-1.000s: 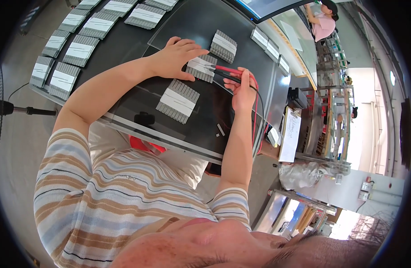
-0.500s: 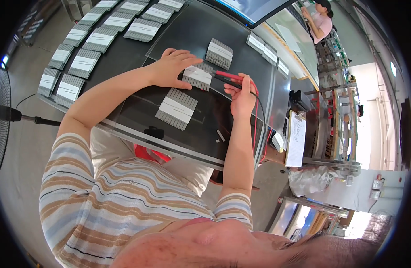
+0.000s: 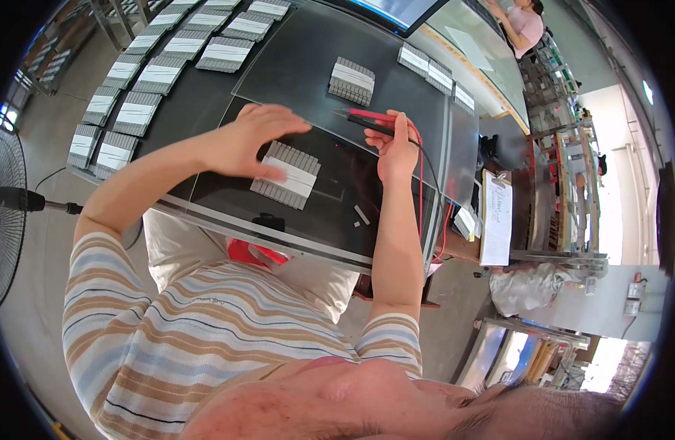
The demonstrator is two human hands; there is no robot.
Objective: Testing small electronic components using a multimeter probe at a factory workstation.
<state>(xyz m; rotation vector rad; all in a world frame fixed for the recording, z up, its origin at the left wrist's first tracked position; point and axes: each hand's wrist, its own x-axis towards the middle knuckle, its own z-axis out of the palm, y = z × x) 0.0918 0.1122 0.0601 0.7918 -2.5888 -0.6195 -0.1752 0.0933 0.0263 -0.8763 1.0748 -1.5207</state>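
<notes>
My left hand (image 3: 251, 145) is open, fingers stretched and thumb apart, over the left edge of a grey ribbed block with a white band (image 3: 290, 176). Whether it touches the block I cannot tell. Closed in my right hand (image 3: 396, 149) are a red test probe (image 3: 372, 115) and a black test probe (image 3: 368, 126). Their thin tips lie close together, pointing left above the dark tabletop (image 3: 279, 95). Beyond the tips sits another ribbed block (image 3: 351, 81). Red and black leads run down past my right forearm.
Rows of similar blocks (image 3: 160, 75) cover the table's left side, with several more (image 3: 426, 67) at the far right. A monitor (image 3: 385, 13) stands at the back. Small white pieces (image 3: 362, 215) lie near the front. A clipboard (image 3: 497, 220) and a fan (image 3: 7, 198) flank the table.
My left hand has moved nearer and left, to the front block. The block formerly under it no longer shows at that spot. My right hand keeps the probes, almost in place.
</notes>
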